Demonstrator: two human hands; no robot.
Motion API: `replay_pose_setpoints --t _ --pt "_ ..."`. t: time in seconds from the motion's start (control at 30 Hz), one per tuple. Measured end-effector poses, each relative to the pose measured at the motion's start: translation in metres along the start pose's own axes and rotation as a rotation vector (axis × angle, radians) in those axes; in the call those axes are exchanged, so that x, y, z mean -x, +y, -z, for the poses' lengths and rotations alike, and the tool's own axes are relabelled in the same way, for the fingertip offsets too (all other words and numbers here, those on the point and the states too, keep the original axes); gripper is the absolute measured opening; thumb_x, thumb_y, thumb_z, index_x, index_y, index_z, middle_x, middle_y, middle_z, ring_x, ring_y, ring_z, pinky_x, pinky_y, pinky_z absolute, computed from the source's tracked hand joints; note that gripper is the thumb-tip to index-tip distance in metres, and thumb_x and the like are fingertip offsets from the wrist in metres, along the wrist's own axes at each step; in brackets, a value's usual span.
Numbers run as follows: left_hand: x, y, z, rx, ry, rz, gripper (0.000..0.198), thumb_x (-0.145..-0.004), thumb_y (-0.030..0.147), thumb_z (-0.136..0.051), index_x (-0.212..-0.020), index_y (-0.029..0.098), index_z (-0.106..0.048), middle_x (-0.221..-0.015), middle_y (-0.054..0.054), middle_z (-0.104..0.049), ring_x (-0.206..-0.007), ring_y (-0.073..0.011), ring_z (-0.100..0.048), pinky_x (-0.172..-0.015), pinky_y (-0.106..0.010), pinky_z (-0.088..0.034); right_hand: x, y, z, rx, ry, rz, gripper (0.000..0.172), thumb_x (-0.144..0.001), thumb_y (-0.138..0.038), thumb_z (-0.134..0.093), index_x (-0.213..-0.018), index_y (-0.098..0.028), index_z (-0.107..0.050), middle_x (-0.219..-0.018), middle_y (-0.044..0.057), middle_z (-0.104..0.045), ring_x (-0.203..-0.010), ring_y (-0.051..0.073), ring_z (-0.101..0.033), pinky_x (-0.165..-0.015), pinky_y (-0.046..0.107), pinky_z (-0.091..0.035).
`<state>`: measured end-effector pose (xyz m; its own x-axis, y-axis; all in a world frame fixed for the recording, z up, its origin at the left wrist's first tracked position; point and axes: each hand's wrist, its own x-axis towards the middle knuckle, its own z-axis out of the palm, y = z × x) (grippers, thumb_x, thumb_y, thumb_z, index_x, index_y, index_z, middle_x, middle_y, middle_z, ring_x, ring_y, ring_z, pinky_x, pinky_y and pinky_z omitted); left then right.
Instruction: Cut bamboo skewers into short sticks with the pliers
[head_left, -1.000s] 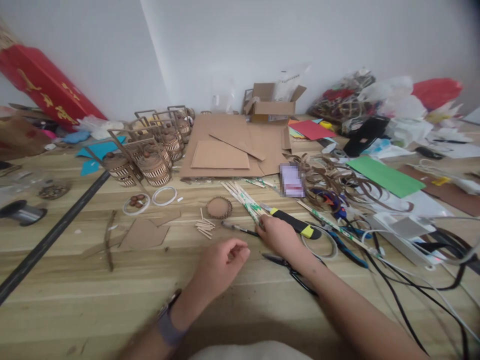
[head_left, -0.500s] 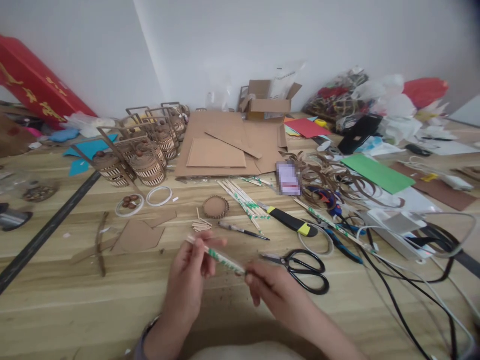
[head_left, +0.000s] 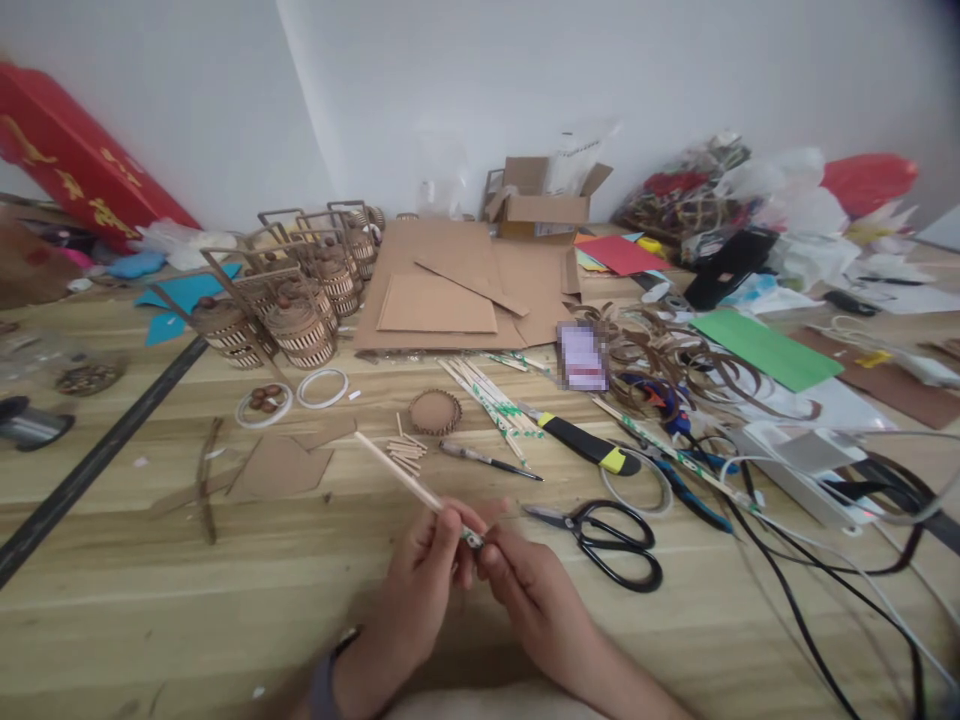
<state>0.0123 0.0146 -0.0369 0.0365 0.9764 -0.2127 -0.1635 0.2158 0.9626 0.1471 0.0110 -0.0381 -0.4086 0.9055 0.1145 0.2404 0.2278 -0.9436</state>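
Observation:
A pair of bare wooden chopsticks (head_left: 394, 470) points up and left out of my left hand (head_left: 424, 570), whose fingers are closed around it. Bunched at its lower end is a white paper wrapper (head_left: 472, 538) with green print. My right hand (head_left: 529, 585) pinches that end, close beside the left fingers; how much wrapper lies inside the grip is hidden. Just beyond the chopstick tips are short cut sticks (head_left: 405, 455) and a round cardboard piece (head_left: 435, 411) with a stick-lined rim. Black-handled scissors (head_left: 611, 540) rest to the right of my right hand.
Several wrapped chopsticks (head_left: 491, 400), a pen (head_left: 491, 460) and a utility knife (head_left: 585, 440) lie ahead. Small lidded baskets (head_left: 304, 325) stand at the left. Cardboard sheets (head_left: 439, 300) are behind. Black cables (head_left: 780, 560) and a power strip (head_left: 799, 480) occupy the right.
The wrapper has slid down toward my right hand, baring most of the chopsticks. My left hand has moved right and down, now nearly against my right hand.

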Motion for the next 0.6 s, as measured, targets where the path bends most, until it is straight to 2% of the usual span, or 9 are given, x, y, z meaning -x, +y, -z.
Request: replay_pose_setpoints --t 0.1,0.17,0.27,0.3,0.33,0.4,0.47,0.53,0.6 --pt "-0.002 0.002 0.006 -0.112 -0.112 0.014 0.06 -0.082 0.073 -0.051 -0.084 0.016 -0.069 -0.064 -0.003 -0.064 -0.05 -0.0121 -0.049 -0.048 -0.024 -0.041 0.0 0.0 0.008 0.016 -0.028 -0.004 0.048 -0.102 -0.052 -0.027 -0.074 -0.022 -0.054 -0.062 -0.002 -0.05 -0.052 0.013 -0.042 -0.052 0.024 -0.035" --pt "-0.002 0.006 0.017 -0.213 -0.077 -0.023 0.059 -0.086 0.069 -0.048 -0.104 0.017 -0.069 -0.084 -0.008 -0.071 -0.06 -0.0159 -0.058 -0.054 -0.028 -0.047 0.001 0.002 0.021 0.112 -0.061 -0.041 0.047 -0.101 -0.051 -0.03 -0.073 -0.022 -0.054 -0.062 -0.002 -0.052 -0.054 0.013 -0.044 -0.055 0.024 -0.036" --pt "0.001 0.011 0.042 -0.447 0.288 -0.289 0.051 -0.097 0.052 -0.041 -0.14 0.025 -0.045 -0.125 -0.011 -0.065 -0.105 -0.0251 -0.064 -0.086 -0.039 -0.052 0.007 0.005 0.047 0.288 -0.107 -0.148 0.041 -0.1 -0.045 -0.035 -0.074 -0.021 -0.056 -0.062 -0.002 -0.053 -0.058 0.015 -0.05 -0.057 0.024 -0.037" --pt "0.003 0.011 0.051 -0.576 0.432 -0.421 0.05 -0.099 0.043 -0.041 -0.146 0.028 -0.035 -0.139 -0.01 -0.055 -0.124 -0.0269 -0.054 -0.099 -0.043 -0.046 0.009 0.005 0.056 0.324 -0.122 -0.184 0.039 -0.099 -0.043 -0.036 -0.074 -0.021 -0.057 -0.063 -0.001 -0.055 -0.059 0.015 -0.051 -0.058 0.024 -0.037" --pt "0.005 0.011 0.059 -0.736 0.488 -0.568 0.053 -0.098 0.035 -0.044 -0.148 0.028 -0.03 -0.147 -0.011 -0.048 -0.137 -0.0294 -0.041 -0.107 -0.048 -0.038 0.013 0.005 0.064 0.345 -0.144 -0.213 0.038 -0.099 -0.041 -0.036 -0.075 -0.021 -0.058 -0.064 -0.001 -0.057 -0.061 0.016 -0.054 -0.059 0.024 -0.038" --pt "0.008 0.007 0.07 -1.114 0.223 -0.742 0.049 -0.094 0.02 -0.049 -0.141 0.031 -0.043 -0.142 -0.007 -0.055 -0.138 -0.0316 -0.039 -0.112 -0.052 -0.031 0.02 0.002 0.075 0.345 -0.199 -0.233 0.036 -0.099 -0.037 -0.037 -0.077 -0.021 -0.06 -0.069 0.001 -0.062 -0.067 0.016 -0.059 -0.064 0.025 -0.041" --pt "0.009 0.0 0.074 -1.321 -0.167 -0.841 0.045 -0.089 0.006 -0.044 -0.125 0.03 -0.058 -0.117 -0.004 -0.071 -0.113 -0.027 -0.061 -0.103 -0.046 -0.042 0.026 -0.002 0.083 0.341 -0.26 -0.21 0.035 -0.1 -0.035 -0.037 -0.077 -0.021 -0.061 -0.073 0.002 -0.066 -0.071 0.017 -0.061 -0.068 0.025 -0.042" --pt "0.009 -0.009 0.076 -1.423 -0.424 -0.778 0.043 -0.083 -0.003 -0.04 -0.104 0.025 -0.066 -0.088 -0.003 -0.075 -0.081 -0.0221 -0.069 -0.082 -0.037 -0.052 0.032 -0.005 0.091 0.377 -0.299 -0.184 0.036 -0.1 -0.035 -0.038 -0.076 -0.021 -0.061 -0.073 0.002 -0.066 -0.071 0.017 -0.061 -0.067 0.026 -0.042" --pt "0.007 -0.015 0.084 -1.474 -0.516 -0.656 0.039 -0.08 -0.003 -0.041 -0.092 0.024 -0.067 -0.082 -0.003 -0.075 -0.073 -0.0224 -0.069 -0.072 -0.036 -0.054 0.039 -0.006 0.104 0.418 -0.301 -0.177 0.04 -0.101 -0.039 -0.037 -0.074 -0.021 -0.061 -0.071 0.002 -0.065 -0.069 0.017 -0.06 -0.066 0.027 -0.041"
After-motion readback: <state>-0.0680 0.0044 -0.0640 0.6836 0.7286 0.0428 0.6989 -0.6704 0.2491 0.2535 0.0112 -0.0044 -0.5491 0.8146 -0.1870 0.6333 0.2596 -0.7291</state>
